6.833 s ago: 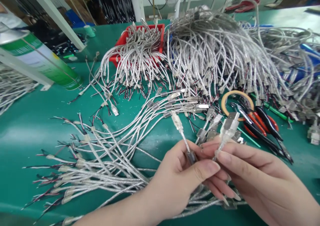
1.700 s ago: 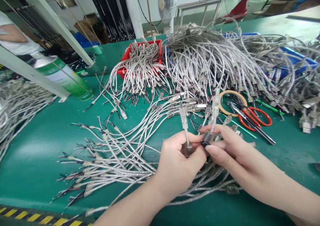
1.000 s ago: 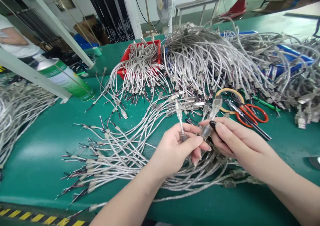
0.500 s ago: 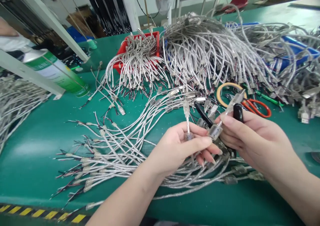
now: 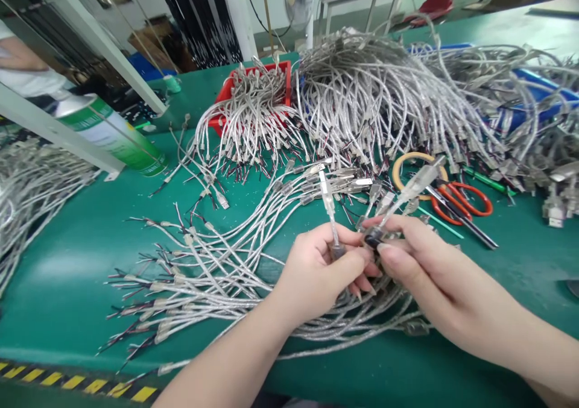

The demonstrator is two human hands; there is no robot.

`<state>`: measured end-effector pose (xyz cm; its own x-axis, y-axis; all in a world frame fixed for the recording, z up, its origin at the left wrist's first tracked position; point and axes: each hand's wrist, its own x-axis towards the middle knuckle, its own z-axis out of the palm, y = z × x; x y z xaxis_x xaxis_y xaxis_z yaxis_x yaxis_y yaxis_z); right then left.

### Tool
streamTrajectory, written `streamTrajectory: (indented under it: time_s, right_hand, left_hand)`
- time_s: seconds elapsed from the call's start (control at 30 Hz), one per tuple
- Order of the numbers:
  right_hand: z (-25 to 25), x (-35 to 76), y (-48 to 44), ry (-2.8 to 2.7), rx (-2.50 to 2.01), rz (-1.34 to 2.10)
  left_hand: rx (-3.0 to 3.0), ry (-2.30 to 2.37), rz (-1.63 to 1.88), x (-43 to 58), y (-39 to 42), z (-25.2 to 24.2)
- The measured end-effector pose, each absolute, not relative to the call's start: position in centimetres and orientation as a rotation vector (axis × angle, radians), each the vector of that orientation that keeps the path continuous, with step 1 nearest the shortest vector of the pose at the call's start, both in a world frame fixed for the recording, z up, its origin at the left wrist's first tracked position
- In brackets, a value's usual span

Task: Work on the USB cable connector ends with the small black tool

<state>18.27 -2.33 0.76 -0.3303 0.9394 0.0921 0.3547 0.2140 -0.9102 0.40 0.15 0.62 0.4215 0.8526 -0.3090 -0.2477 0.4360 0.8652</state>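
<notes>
Your left hand (image 5: 316, 269) pinches one cable (image 5: 329, 215) upright while your right hand (image 5: 420, 269) grips another cable's ferrite bead (image 5: 373, 237), keeping both plugs clear of the table (image 5: 67, 251).

We can't really read anything here. The green-and-white spray can (image 5: 118, 138) at the back left of the counter (image 5: 67, 257) has lettering on its green band, but it's too blurry for us to make out, and we spot no other readable labels or numbers.
</notes>
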Motion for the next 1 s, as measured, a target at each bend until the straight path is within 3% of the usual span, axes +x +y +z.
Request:
streamTrajectory:
  time_s: [0.1,0.33,0.6,0.83,1.0]
  right_hand:
    - [0.5,18.6,-1.7,-1.71,-1.263,1.039]
    - [1.4,18.3,-1.4,-1.299,-1.245,1.435]
    - [0.3,18.6,-0.2,-1.151,-1.22,1.528]
    - [1.1,18.8,-0.5,-1.328,-1.29,1.385]
    - [2.0,20.1,0.4,-1.665,-1.456,1.06]
  left_hand:
    - [0.834,0.787,0.735,0.1,0.1,0.5]
    - [0.708,0.557,0.636,-0.2,0.3,0.2]
    - [0.68,0.54,0.603,-0.6,0.3,0.4]
    - [0.732,0.72,0.612,-0.5,0.3,0.8]
    - [0.635,0.814,0.797,-0.6,0.3,0.9]
